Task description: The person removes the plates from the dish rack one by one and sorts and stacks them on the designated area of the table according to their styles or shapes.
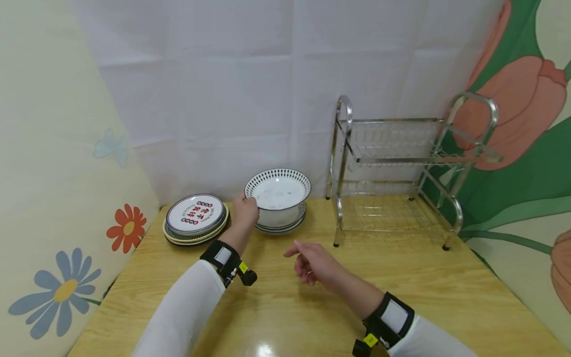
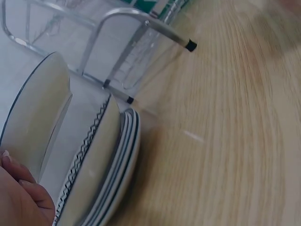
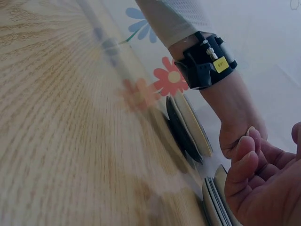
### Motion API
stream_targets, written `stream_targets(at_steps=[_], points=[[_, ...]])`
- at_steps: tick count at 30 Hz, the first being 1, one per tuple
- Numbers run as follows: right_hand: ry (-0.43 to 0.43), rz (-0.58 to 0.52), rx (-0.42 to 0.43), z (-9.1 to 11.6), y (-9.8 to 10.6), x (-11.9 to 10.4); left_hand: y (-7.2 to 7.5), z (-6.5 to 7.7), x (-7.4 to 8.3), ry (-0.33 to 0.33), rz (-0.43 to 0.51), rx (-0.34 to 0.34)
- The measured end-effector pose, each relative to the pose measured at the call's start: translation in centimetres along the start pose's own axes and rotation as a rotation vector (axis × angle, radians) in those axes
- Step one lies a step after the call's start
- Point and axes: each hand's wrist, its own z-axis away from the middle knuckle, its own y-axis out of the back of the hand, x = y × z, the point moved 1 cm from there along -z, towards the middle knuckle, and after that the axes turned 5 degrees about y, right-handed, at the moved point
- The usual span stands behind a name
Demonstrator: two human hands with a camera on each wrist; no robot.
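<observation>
My left hand (image 1: 246,210) pinches the left rim of a white deep plate (image 1: 279,191) with a dark patterned border. In the left wrist view that plate (image 2: 40,106) is raised, with a gap between it and the stack. Below it, a stack of similar dishes (image 1: 281,230) stands on the table; its top one has a zigzag pattern inside the rim (image 2: 84,150). My right hand (image 1: 314,263) hovers over the table in front of the stack, fingers loosely curled around nothing. The right wrist view shows this hand (image 3: 268,183) near my left forearm.
To the left sits another pile of plates (image 1: 196,215), the top one bearing red characters. A two-tier metal dish rack (image 1: 403,161) stands at the back right. White cloth (image 1: 223,89) hangs behind the wooden table (image 1: 285,317).
</observation>
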Motion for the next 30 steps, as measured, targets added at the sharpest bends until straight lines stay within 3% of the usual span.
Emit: stream_targets(at_steps=[15, 30], points=[[-0.014, -0.045, -0.002, 0.1, -0.6, 0.6, 1.0, -1.5, -2.9, -0.001, -0.142, 0.018], [-0.012, -0.070, 0.000, 0.1, -0.8, 0.9, 0.9, -1.7, -3.5, 0.011, -0.158, 0.058]])
